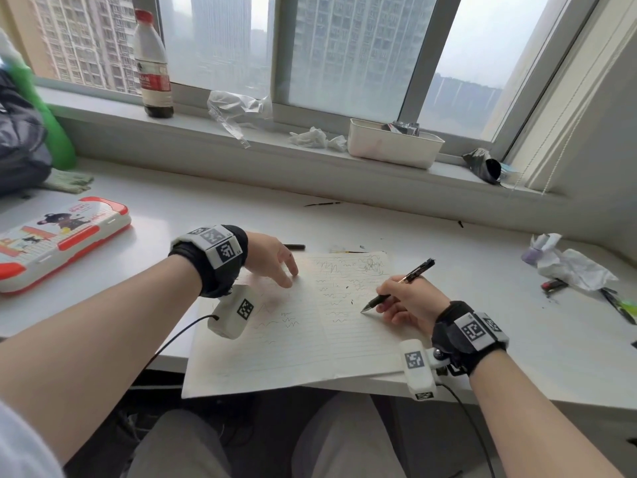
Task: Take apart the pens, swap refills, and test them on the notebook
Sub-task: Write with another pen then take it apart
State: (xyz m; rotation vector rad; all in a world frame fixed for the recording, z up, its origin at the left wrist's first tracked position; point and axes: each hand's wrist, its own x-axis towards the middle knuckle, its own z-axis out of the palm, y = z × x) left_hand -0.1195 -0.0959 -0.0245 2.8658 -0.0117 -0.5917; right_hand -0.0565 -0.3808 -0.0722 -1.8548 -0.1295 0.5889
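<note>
Closest to me, my right hand (406,305) has its grip clamped low on the black pen (396,288), its tip touching the right page of the open notebook (293,339) on the table (517,339). Light, stiff and slick, I'd judge, so I hold near the tip. My left hand (272,258), fingers apart, presses the thin, floppy left page flat.

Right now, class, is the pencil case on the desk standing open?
No: the pencil case lies flat and closed at the left of the desk, well apart from both hands.

Notebook (296,326) on desk (448,257) (pencil case (58,239) left).
</note>
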